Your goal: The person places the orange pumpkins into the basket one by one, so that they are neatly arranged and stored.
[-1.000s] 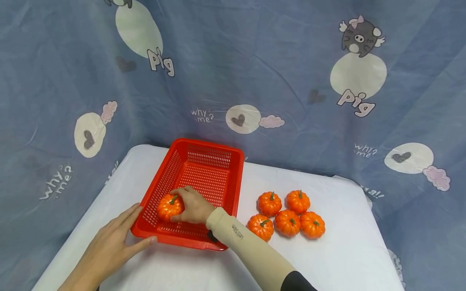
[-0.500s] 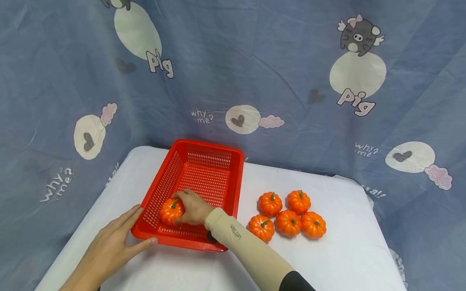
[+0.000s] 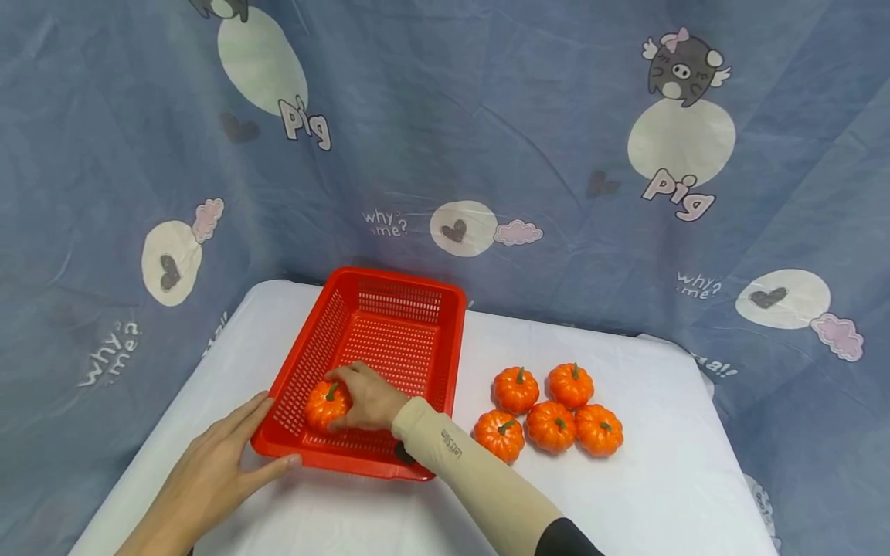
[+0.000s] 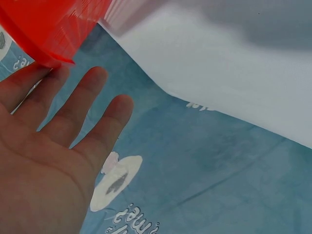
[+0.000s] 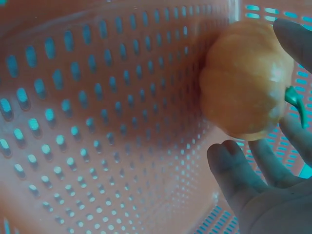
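A red plastic basket (image 3: 455,332) with slotted walls stands on the white table. Inside it, near the front left corner, is a small orange pumpkin (image 3: 324,409) with a green stem. My right hand (image 3: 371,398) holds this pumpkin from the right, thumb on one side and fingers on the other. In the right wrist view the pumpkin (image 5: 246,80) is close to the slotted basket wall. My left hand (image 3: 212,467) is at the basket's front left corner, its long fingers fairly straight. Its fingertips (image 4: 61,73) are right at the rim in the left wrist view.
Right of the basket, several more orange pumpkins (image 3: 551,427) sit in a tight cluster on the white tablecloth (image 3: 660,479). A blue curtain (image 3: 556,116) printed with pigs and hearts hangs behind and beside the table. My right forearm's beige sleeve (image 3: 480,479) crosses the basket's front rim.
The right hand and its pumpkin have moved slightly toward the front of the basket, mostly in the first half second. The left hand and the clustered pumpkins stay in place.
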Tool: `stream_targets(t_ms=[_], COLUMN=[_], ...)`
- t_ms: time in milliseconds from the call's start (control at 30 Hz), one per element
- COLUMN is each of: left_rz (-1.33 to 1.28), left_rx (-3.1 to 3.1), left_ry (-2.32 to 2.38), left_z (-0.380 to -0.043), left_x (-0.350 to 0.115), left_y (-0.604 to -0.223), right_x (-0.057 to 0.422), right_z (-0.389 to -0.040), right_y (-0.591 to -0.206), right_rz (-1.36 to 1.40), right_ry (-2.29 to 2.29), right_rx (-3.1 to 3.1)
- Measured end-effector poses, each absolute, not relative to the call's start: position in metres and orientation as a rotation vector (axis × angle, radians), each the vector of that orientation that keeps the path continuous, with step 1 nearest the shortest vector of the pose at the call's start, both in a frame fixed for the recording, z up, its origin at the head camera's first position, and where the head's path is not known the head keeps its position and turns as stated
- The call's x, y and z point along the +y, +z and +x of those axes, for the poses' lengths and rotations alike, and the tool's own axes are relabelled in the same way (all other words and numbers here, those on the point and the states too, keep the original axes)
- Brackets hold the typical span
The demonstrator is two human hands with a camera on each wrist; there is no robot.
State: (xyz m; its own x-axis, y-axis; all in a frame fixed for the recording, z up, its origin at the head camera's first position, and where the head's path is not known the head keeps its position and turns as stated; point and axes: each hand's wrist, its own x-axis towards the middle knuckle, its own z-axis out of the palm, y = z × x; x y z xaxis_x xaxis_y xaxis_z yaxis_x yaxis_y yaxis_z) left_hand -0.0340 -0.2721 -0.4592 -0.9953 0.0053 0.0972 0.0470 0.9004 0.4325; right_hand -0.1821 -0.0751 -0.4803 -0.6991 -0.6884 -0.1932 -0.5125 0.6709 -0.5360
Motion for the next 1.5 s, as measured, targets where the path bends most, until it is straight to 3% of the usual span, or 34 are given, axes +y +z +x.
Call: stream_targets(t_ms=[833,1500], left_rz=[-0.003,-0.050], left_rx=[-3.032,-2.949], left_ry=[-0.671,-0.671], left_z=[-0.035,-0.035], left_x=[-0.270,-0.271], left_y=[-0.460,-0.462], right_x=[-0.017,0.058], right_z=[-0.166,-0.151], right_y=[-0.414,-0.393], right_rz=[-1.131,-1.039], right_ry=[-0.994,-1.183], right_rx=[2.523,2.686])
